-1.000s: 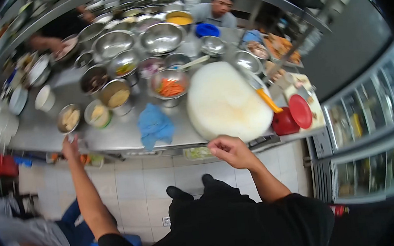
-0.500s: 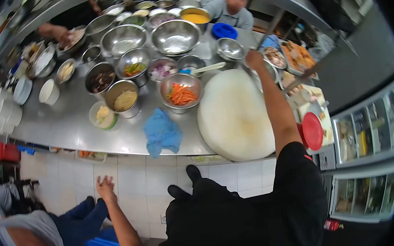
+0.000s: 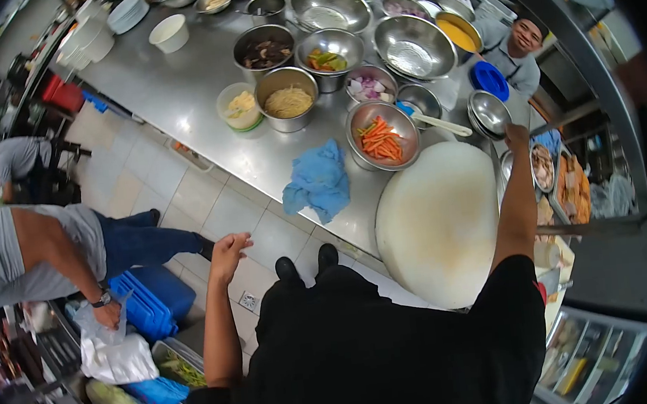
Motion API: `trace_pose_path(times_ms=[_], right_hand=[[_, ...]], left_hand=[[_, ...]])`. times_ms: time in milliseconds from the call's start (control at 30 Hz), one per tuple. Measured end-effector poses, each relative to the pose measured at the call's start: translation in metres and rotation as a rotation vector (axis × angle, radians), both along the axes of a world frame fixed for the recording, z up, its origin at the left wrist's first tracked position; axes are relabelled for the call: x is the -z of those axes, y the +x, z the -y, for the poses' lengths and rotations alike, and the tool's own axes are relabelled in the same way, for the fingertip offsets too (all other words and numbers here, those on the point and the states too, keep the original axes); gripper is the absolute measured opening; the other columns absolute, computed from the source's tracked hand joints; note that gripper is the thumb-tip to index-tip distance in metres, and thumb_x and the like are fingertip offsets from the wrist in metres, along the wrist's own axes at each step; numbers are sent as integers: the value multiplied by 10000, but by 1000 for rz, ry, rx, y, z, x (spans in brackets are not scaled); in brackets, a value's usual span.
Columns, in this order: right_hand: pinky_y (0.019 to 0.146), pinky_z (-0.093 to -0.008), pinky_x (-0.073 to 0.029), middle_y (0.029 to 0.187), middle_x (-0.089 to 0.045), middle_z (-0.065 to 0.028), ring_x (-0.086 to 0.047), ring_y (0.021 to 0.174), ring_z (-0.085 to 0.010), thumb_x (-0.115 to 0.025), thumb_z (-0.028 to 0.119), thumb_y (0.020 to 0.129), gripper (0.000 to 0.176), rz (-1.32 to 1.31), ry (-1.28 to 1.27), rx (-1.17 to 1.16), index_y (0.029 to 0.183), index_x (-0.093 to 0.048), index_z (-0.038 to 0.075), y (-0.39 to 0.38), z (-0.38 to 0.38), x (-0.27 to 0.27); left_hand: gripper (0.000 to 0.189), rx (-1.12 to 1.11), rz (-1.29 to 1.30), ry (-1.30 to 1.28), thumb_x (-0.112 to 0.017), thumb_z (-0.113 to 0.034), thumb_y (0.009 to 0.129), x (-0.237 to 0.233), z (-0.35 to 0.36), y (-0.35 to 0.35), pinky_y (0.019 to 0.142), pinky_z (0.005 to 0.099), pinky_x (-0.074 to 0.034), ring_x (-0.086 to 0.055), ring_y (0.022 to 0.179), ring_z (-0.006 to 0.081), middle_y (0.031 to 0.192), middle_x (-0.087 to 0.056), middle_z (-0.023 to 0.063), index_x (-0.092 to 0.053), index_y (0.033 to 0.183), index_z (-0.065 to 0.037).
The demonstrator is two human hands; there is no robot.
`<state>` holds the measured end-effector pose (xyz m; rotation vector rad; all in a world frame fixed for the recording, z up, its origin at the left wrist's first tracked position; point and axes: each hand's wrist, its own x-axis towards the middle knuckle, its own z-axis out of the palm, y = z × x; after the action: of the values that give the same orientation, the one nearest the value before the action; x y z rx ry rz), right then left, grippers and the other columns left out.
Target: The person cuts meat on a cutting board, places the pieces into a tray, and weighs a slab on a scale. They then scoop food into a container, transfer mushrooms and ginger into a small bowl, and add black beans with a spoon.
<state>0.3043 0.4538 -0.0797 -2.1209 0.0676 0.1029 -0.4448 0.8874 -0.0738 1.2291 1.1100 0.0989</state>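
Note:
My left hand (image 3: 230, 256) hangs over the floor in front of the counter, empty, its fingers loosely bent and apart. At the far right my right hand (image 3: 517, 137) is closed beside the rim of a small metal bowl (image 3: 491, 111); what its fingers hold is hidden. Left of my right forearm lies a large round white board (image 3: 441, 222). Near it stand a bowl of carrot strips (image 3: 382, 142), a bowl (image 3: 418, 102) with a white-handled utensil (image 3: 442, 123), and a crumpled blue cloth (image 3: 317, 181).
Noodles (image 3: 287, 102), dark pieces (image 3: 265, 53), chopped onion (image 3: 369, 88) and large metal bowls (image 3: 414, 47) crowd the counter (image 3: 164, 83). A person (image 3: 521, 50) stands behind it. Another person (image 3: 55, 243) bends at left beside a blue bin (image 3: 150, 296). Metal posts frame the right side.
The view has turned, so the counter now slants down to the right. My left hand's fingers are less spread. My right hand is now right beside the small metal bowl's rim.

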Motion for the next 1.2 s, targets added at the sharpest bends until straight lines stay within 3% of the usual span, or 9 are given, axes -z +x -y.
trace_pose_path(times_ms=[33, 167, 200, 267, 400, 600, 933, 1033, 1200], right_hand=[[365, -288, -363, 492, -518, -107, -491, 387, -182, -523, 230, 806, 280, 428, -503, -472, 611, -567, 34, 107, 67, 86], [416, -335, -434, 525, -586, -173, -556, 402, -236, -536, 321, 839, 446, 295, -509, -86, 640, -609, -72, -31, -13, -64], [663, -442, -503, 627, -640, -197, -645, 610, -331, -594, 462, 823, 602, 318, -568, 15, 658, -575, -116, -8, -4, -59], [467, -366, -434, 563, -607, -154, -603, 523, -242, -604, 410, 850, 495, 662, -566, -133, 753, -589, -76, -65, -33, -122], [411, -250, -320, 592, -473, -1, -430, 481, -67, -571, 213, 845, 161, 143, 94, -371, 837, -572, 52, -135, -104, -198], [426, -197, -361, 682, -495, 54, -452, 529, -33, -583, 156, 803, 75, -15, -78, -954, 830, -546, 96, -299, -247, -243], [451, -208, -399, 681, -571, 18, -517, 524, -54, -620, 164, 867, 110, -380, -13, -1478, 896, -587, 63, -367, -420, -200], [600, -365, -500, 793, -666, -149, -671, 665, -236, -641, 247, 847, 225, 232, -252, -1424, 876, -642, 24, -323, -489, -168], [749, -443, -495, 895, -667, -194, -648, 869, -345, -622, 214, 832, 215, 538, -536, -1338, 928, -640, 23, -277, -577, -133]], left_hand=[[323, 24, 58, 9, -577, -285, 926, 3, -1, 10, 694, 268, -463, -641, 916, 149, 1132, -622, 66, -613, 1104, -17], [275, 155, 249, 85, -574, -229, 930, -25, 4, 51, 627, 233, -435, -638, 908, 124, 1148, -619, 60, -609, 1104, -19], [275, 141, 252, 91, -574, -229, 930, -36, 6, 59, 627, 233, -435, -638, 908, 124, 1148, -619, 60, -609, 1104, -19], [320, 222, 390, 129, -588, -216, 926, -60, 13, 75, 599, 205, -424, -630, 893, 101, 1159, -620, 61, -583, 1182, -24], [395, 314, 433, 170, -598, -235, 927, -111, 27, 108, 570, 201, -423, -624, 872, 86, 1164, -618, 59, -540, 1267, -43], [484, 344, 653, 85, -610, -313, 923, -153, 29, 148, 517, 189, -416, -638, 828, 100, 1119, -621, 68, -482, 1300, -39], [254, -45, 540, 45, -587, -111, 885, -105, -87, 93, 375, 194, -268, -352, 442, 25, 699, -519, -11, -540, 1117, -18], [227, -222, 475, 74, -546, -51, 864, -85, -130, 61, 368, 192, -258, -356, 444, 20, 700, -520, -19, -548, 1086, -7], [186, -428, 526, 151, -522, -38, 866, -80, -181, 27, 364, 182, -251, -343, 444, 4, 708, -527, -23, -553, 1046, -9]])
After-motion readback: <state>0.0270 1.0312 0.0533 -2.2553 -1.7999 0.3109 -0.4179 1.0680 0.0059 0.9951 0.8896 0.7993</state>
